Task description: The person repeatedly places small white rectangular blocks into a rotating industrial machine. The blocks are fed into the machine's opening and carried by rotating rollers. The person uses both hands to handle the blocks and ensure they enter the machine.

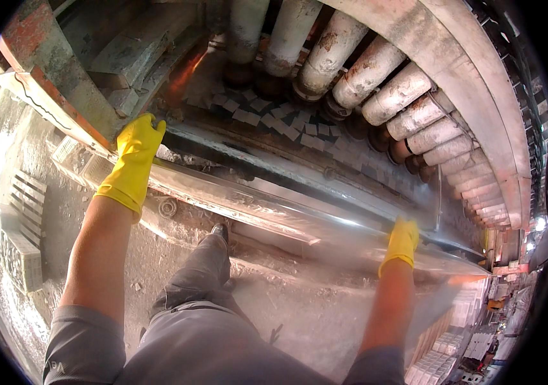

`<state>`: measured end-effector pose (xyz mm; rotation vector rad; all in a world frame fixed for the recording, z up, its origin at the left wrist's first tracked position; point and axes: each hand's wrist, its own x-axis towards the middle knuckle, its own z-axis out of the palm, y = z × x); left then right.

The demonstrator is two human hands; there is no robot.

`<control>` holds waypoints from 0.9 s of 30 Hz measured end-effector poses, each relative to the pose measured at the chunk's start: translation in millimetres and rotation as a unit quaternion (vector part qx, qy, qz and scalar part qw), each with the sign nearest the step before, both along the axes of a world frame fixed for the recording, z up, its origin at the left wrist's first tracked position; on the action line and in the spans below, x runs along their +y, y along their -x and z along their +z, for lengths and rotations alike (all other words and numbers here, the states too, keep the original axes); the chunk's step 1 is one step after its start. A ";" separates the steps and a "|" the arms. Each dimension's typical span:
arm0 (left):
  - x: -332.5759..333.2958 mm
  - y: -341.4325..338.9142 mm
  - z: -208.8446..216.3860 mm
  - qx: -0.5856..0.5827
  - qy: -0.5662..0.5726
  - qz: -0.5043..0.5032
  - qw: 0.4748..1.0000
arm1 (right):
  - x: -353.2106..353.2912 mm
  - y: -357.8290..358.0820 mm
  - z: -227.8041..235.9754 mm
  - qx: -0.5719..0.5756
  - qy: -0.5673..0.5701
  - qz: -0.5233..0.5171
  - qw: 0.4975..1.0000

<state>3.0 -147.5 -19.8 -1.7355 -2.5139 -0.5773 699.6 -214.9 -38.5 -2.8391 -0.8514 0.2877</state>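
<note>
My left hand (138,147), in a yellow rubber glove, has its fingers curled closed by the left end of a long dark metal bar (242,160). What lies inside that grip is hidden. My right hand (401,242), in a matching glove and smeared by motion, is over the right part of the same bar, so its fingers cannot be made out. A shiny metal ledge (267,217) runs beneath both hands, nearer to me. Beyond the bar, many small white flat pieces (280,122) lie scattered on the machine's bed.
Thick pale cylinders (331,54) stand in a row under a curved metal beam (472,51). A rusty post (62,90) rises at the left. On the dusty floor (267,308) lie a slatted pallet (27,205) and stacked pale blocks (14,253). More stacks (437,356) stand at lower right.
</note>
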 end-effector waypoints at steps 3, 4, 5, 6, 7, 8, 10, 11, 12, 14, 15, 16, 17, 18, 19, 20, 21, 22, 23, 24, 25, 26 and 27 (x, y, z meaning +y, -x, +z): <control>4.8 -4.5 6.5 -0.006 0.034 0.007 0.999 | 5.4 3.7 5.3 -0.028 0.025 0.013 0.999; 5.7 -4.0 7.9 -0.008 0.041 0.011 0.999 | 7.1 10.1 10.0 -0.044 0.036 0.023 0.998; 6.7 -3.3 9.0 -0.009 0.048 0.015 0.999 | 9.1 14.8 13.0 -0.060 0.047 0.034 0.997; 8.9 -4.0 9.2 -0.012 0.054 0.017 0.998 | 9.2 13.5 13.8 -0.052 0.042 0.031 0.997; 10.8 -4.3 8.2 -0.014 0.048 0.016 0.999 | 9.2 12.1 14.6 -0.044 0.037 0.029 0.998; 12.6 -4.3 6.5 -0.016 0.043 0.015 0.999 | 9.4 11.0 15.2 -0.035 0.031 0.026 0.999; 14.8 -6.9 9.8 -0.017 0.045 0.018 0.999 | 12.3 10.3 14.1 -0.048 0.036 0.026 0.998; 16.1 -9.1 13.0 -0.016 0.052 0.019 0.998 | 13.8 9.6 14.1 -0.055 0.038 0.025 0.997; 16.0 -10.4 15.0 -0.015 0.059 0.022 0.998 | 14.7 12.8 16.2 -0.058 0.039 0.028 0.997; 17.1 -10.2 14.6 -0.015 0.056 0.020 0.998 | 16.5 19.1 20.6 -0.065 0.041 0.035 0.996; 18.7 -10.1 14.4 -0.016 0.054 0.019 0.998 | 17.9 21.9 24.1 -0.056 0.039 0.032 0.997; 20.7 -9.8 13.3 -0.014 0.052 0.019 0.998 | 20.0 24.9 27.6 -0.047 0.037 0.030 0.998; 23.1 -9.1 11.7 -0.013 0.049 0.020 0.999 | 22.7 27.2 29.5 -0.038 0.035 0.027 0.998; 26.6 -8.5 11.8 -0.011 0.046 0.021 0.999 | 27.2 29.1 30.4 -0.036 0.031 0.026 0.999; 30.2 -8.0 13.2 -0.013 0.051 0.025 0.998 | 32.6 30.7 30.5 -0.033 0.027 0.025 0.999; 34.0 -7.5 15.3 -0.014 0.056 0.030 0.998 | 38.9 31.6 29.8 -0.029 0.023 0.024 0.999; 39.8 -8.5 16.6 -0.017 0.060 0.032 0.998 | 44.9 25.7 26.3 -0.040 0.025 0.030 0.998; 45.0 -11.6 20.5 -0.018 0.066 0.031 0.997 | 50.5 11.6 15.9 -0.050 0.027 0.035 0.998; 49.6 -15.6 26.8 -0.019 0.072 0.029 0.997 | 56.4 -2.4 4.3 -0.059 0.029 0.040 0.997; 55.4 -20.6 29.4 -0.021 0.078 0.026 0.996 | 62.1 -26.9 -15.8 -0.087 0.069 0.084 0.990; 66.7 -23.6 22.1 -0.016 0.075 0.015 0.997 | 61.2 -60.6 -36.5 -0.122 0.109 0.118 0.980; 72.2 -17.9 17.9 -0.006 0.072 0.012 0.997 | 66.5 -75.2 -52.7 -0.143 0.118 0.150 0.971; 79.7 -17.3 9.7 -0.002 0.068 0.005 0.998 | 70.0 -89.4 -64.8 -0.169 0.126 0.178 0.961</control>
